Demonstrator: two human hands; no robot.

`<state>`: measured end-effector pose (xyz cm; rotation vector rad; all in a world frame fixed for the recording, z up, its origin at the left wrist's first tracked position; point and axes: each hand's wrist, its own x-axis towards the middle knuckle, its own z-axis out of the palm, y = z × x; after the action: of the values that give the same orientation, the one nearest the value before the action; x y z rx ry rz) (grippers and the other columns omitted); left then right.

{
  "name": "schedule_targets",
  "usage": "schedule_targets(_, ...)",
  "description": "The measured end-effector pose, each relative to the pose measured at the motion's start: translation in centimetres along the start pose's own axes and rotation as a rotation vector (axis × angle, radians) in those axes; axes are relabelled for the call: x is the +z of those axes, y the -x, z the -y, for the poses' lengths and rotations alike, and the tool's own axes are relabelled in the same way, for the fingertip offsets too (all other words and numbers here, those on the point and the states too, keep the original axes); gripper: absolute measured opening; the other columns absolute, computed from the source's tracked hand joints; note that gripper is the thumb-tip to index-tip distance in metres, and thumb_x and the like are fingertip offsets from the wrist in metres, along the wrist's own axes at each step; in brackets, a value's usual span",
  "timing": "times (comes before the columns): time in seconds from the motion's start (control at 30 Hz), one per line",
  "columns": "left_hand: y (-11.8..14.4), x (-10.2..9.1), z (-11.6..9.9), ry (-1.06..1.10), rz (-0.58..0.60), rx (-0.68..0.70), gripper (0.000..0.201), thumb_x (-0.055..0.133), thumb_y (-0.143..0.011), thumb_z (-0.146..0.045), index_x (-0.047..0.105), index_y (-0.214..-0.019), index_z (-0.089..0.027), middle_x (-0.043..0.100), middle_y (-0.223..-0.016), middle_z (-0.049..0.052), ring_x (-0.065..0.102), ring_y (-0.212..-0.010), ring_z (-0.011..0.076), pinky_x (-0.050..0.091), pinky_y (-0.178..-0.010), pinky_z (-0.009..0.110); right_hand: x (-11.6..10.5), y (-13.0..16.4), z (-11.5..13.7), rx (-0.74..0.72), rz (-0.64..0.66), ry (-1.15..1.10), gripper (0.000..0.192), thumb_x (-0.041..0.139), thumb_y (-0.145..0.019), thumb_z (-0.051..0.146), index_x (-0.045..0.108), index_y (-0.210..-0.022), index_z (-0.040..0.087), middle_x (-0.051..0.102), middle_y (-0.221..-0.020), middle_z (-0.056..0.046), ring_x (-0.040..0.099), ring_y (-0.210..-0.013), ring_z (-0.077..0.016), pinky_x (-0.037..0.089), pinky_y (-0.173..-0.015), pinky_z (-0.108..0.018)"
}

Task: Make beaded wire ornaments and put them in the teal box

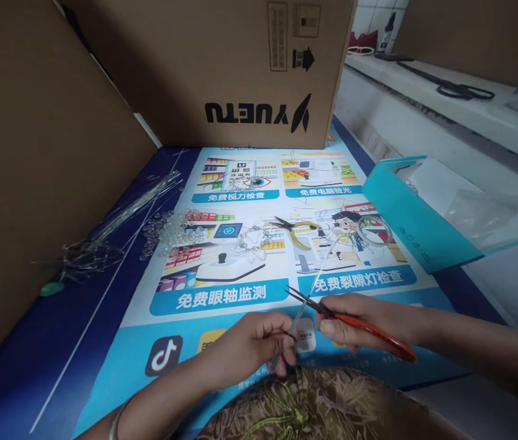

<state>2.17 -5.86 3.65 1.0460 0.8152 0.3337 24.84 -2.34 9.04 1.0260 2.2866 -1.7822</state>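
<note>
My left hand [270, 342] pinches a thin, pale, wire-like strand [303, 305] that slants up to the right. In my right hand [355, 318] are scissors [359, 331] with red handles and dark, narrow blades. The blades are parted, and the strand passes at them; whether it lies between them I cannot tell. Yellow-handled pliers [302, 232] rest on the printed sheet beyond both hands. To their left lie a loose string of clear beads [254, 238] and a heap of clear beads [171, 231].
A bundle of thin wires [125, 211] lies on the left. A clear ring-shaped coil [375, 231] sits beside an open turquoise box [419, 214] holding plastic bags. Large cardboard boxes [249, 67] wall off the back and left. Black scissors [458, 90] lie on the ledge at right.
</note>
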Motion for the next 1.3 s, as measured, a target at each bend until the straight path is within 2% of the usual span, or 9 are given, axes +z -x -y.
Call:
schedule_targets(0.17, -0.3, 0.0, 0.0, -0.076, -0.034, 0.072, 0.015, 0.052, -0.081, -0.027, 0.059, -0.075, -0.015, 0.065, -0.071, 0.003, 0.060, -0.066, 0.0141, 0.046, -0.065, 0.028, 0.2, -0.1, -0.3, -0.033, -0.029, 0.061, 0.035, 0.034, -0.087, 0.049, 0.046, -0.082, 0.016, 0.044, -0.067, 0.002, 0.041, -0.058, -0.0087, 0.034, -0.052, -0.021)
schedule_targets(0.23, -0.4, -0.1, -0.2, -0.201, -0.113, 0.154, 0.018, 0.050, -0.082, -0.027, 0.061, -0.073, -0.016, 0.065, -0.072, 0.003, 0.059, -0.070, 0.0145, 0.045, -0.068, 0.028, 0.0, 0.0, -0.2, -0.051, -0.049, 0.118, 0.035, 0.037, -0.086, 0.049, 0.048, -0.087, 0.016, 0.046, -0.069, 0.001, 0.041, -0.060, -0.0093, 0.034, -0.053, -0.021)
schedule_targets(0.37, -0.5, -0.9, 0.2, -0.350, -0.351, 0.331, 0.019, 0.048, -0.085, -0.028, 0.062, -0.077, -0.019, 0.066, -0.081, 0.003, 0.059, -0.078, 0.0149, 0.043, -0.074, 0.029, -0.2, 0.5, 0.4, -0.030, -0.080, 0.193, 0.036, 0.040, -0.084, 0.049, 0.047, -0.098, 0.017, 0.051, -0.076, 0.000, 0.045, -0.065, -0.0106, 0.035, -0.056, -0.021)
schedule_targets(0.5, -0.7, -1.6, 1.2, -0.379, -0.448, 0.354, 0.016, 0.049, -0.085, -0.029, 0.062, -0.084, -0.020, 0.067, -0.088, 0.003, 0.059, -0.085, 0.0163, 0.044, -0.077, 0.031, -0.1, 0.8, 0.8, 0.016, -0.114, 0.266, 0.037, 0.040, -0.083, 0.052, 0.047, -0.098, 0.018, 0.053, -0.075, 0.000, 0.045, -0.064, -0.0115, 0.035, -0.056, -0.022)
schedule_targets(0.83, -0.7, -1.4, 1.5, -0.433, -0.436, 0.345, 0.015, 0.049, -0.085, -0.026, 0.061, -0.088, -0.020, 0.066, -0.092, 0.004, 0.059, -0.087, 0.0163, 0.044, -0.077, 0.029, 0.1, 0.8, 1.2, 0.066, -0.116, 0.337, 0.037, 0.040, -0.083, 0.053, 0.047, -0.093, 0.018, 0.054, -0.076, -0.002, 0.044, -0.063, -0.0127, 0.033, -0.054, -0.023)
schedule_targets(1.07, -0.6, -1.5, 1.3, -0.429, -0.403, 0.365, 0.019, 0.045, -0.087, -0.025, 0.062, -0.085, -0.017, 0.064, -0.087, 0.004, 0.057, -0.084, 0.0147, 0.041, -0.076, 0.027, 0.3, 0.8, 0.9, 0.064, -0.118, 0.365, 0.036, 0.042, -0.081, 0.054, 0.047, -0.089, 0.018, 0.053, -0.076, -0.002, 0.043, -0.063, -0.0129, 0.032, -0.054, -0.023)
schedule_targets(1.2, -0.2, -1.1, 0.3, -0.362, -0.313, 0.348, 0.023, 0.043, -0.088, -0.025, 0.061, -0.079, -0.015, 0.062, -0.075, 0.003, 0.056, -0.074, 0.0132, 0.041, -0.072, 0.027, 0.1, 0.8, 1.4, 0.082, -0.130, 0.348, 0.039, 0.041, -0.081, 0.055, 0.047, -0.092, 0.018, 0.053, -0.076, -0.002, 0.043, -0.064, -0.0131, 0.032, -0.054, -0.023)
schedule_targets(1.3, 0.1, -0.6, 0.0, -0.128, -0.172, 0.259, 0.020, 0.046, -0.086, -0.027, 0.060, -0.082, -0.012, 0.061, -0.072, 0.003, 0.056, -0.066, 0.0124, 0.043, -0.067, 0.027, -0.1, 0.7, 1.3, 0.031, -0.108, 0.272, 0.038, 0.040, -0.083, 0.052, 0.046, -0.096, 0.017, 0.050, -0.072, 0.000, 0.042, -0.061, -0.0112, 0.032, -0.054, -0.022)
